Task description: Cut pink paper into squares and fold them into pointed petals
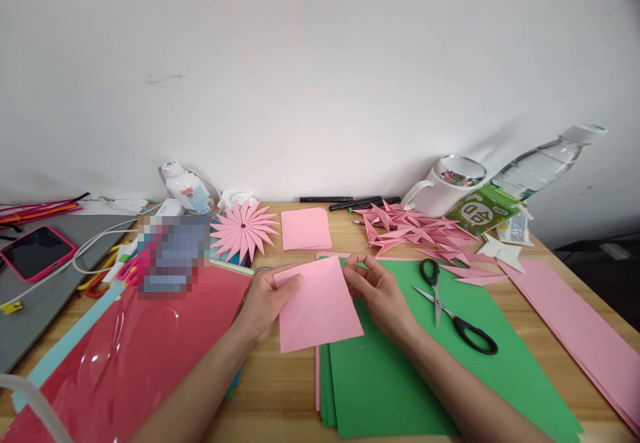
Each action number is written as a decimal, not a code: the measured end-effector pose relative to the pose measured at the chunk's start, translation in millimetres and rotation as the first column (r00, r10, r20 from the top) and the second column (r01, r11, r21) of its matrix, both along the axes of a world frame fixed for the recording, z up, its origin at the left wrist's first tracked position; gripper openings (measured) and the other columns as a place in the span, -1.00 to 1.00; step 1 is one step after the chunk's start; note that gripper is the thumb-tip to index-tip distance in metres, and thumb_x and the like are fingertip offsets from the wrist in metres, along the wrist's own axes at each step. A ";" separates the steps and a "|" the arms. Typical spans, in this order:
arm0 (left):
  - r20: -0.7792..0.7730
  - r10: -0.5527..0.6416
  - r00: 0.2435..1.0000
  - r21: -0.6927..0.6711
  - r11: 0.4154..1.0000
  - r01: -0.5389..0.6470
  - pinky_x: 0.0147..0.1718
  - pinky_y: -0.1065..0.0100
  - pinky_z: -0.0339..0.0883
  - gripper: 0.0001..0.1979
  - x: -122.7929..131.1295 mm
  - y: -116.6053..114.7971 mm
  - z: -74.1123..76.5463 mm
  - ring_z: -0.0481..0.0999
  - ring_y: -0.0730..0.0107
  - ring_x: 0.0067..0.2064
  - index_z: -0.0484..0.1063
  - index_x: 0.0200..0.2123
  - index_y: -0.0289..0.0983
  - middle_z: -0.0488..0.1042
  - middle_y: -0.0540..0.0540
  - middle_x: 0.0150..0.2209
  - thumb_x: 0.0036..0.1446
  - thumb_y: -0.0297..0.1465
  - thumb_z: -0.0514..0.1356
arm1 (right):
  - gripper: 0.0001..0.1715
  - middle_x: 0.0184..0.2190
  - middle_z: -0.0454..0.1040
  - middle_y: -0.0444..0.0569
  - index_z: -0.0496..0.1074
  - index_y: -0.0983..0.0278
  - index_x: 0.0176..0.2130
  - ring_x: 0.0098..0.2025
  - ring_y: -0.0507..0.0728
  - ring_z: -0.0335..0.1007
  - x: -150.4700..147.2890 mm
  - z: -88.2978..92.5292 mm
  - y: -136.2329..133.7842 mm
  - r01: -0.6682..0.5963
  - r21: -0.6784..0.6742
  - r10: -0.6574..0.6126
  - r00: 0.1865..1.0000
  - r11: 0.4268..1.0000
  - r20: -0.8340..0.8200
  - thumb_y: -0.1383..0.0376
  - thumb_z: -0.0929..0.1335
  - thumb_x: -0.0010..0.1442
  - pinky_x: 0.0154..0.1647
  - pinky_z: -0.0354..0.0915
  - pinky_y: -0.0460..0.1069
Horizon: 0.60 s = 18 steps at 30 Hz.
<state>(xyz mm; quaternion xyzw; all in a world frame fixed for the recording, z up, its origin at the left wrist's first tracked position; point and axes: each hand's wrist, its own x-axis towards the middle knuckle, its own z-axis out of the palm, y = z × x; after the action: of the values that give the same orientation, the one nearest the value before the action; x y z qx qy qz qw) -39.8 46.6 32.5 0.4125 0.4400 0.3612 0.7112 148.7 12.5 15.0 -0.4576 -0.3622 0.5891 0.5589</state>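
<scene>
A square sheet of pink paper (320, 309) is held up in front of me, over the gap between the stacks of sheets. My left hand (267, 303) grips its left edge, thumb on top and fingers behind. At the upper right edge of the sheet is my right hand (375, 289), its fingers curled and thumb and fingertips closed at the paper's border. Just beyond lies a small pile of pink squares (306, 229). To the left of that pile sits a round pink folded-paper star (243, 226). Open black-handled scissors (438, 306) rest on green sheets (425, 389).
Folded pink pieces (415, 229) are heaped at the back right, near a white mug (445, 186), a green box (483, 209) and a leaning water bottle (540, 163). Pink strips (575, 323) lie far right. Red sheets (150, 343) and a phone (39, 253) are left.
</scene>
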 end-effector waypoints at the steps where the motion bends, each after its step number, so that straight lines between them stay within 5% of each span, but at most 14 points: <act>1: 0.006 0.020 1.000 -0.012 1.000 -0.020 -0.54 0.50 0.24 -0.68 0.2 0.5 -0.5 0.38 0.51 -0.49 0.54 -0.39 -0.38 0.52 -0.07 -0.46 -0.17 -0.25 0.39 | -0.72 -0.48 0.40 -0.17 0.33 0.22 -0.33 -0.49 -0.02 0.30 -0.2 -0.2 -0.6 -0.010 0.040 0.010 1.000 0.999 0.016 0.13 0.43 0.03 -0.53 0.23 -0.14; 8: -0.012 0.066 0.998 -0.038 0.997 -0.067 -0.47 0.42 0.33 -0.61 -2.9 5.9 -7.0 0.46 0.38 -0.42 0.53 -0.28 -0.37 0.55 -0.13 -0.41 -0.16 -0.23 0.38 | -0.80 -0.08 0.38 0.01 0.52 0.20 -0.29 -0.08 0.15 0.34 0.3 -5.8 -3.0 -0.183 0.189 0.147 0.970 0.965 0.192 0.22 0.45 0.00 -0.26 0.34 -0.05; 14: 0.045 -0.172 0.984 0.063 0.984 0.169 -0.38 0.27 0.43 -0.52 -0.6 1.9 -0.3 0.52 0.12 -0.22 0.54 -0.22 -0.35 0.55 -0.23 -0.22 -0.06 -0.07 0.27 | -0.71 -0.47 0.45 -0.06 0.48 0.29 -0.53 -0.39 0.07 0.34 2.4 -3.9 -0.1 -0.016 0.146 -0.030 0.950 0.989 0.310 0.12 0.44 0.00 -0.37 0.27 -0.06; 18: 0.191 -0.235 0.953 0.113 0.970 0.217 -0.22 0.18 0.43 -0.32 -0.2 1.9 -2.7 0.43 -0.05 -0.01 0.48 -0.08 -0.28 0.44 -0.26 0.01 -0.19 0.07 0.27 | -0.67 -0.57 0.41 -0.11 0.46 0.32 -0.53 -0.49 0.03 0.26 2.2 -2.9 -0.1 0.063 0.079 -0.083 0.958 0.995 0.274 0.09 0.48 -0.09 -0.46 0.22 -0.08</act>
<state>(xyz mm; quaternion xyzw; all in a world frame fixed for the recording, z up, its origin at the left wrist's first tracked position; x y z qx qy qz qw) -40.0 48.5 29.8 0.4531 0.2984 0.3371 0.7694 150.9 12.4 12.2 -0.5289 -0.4399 0.4854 0.5396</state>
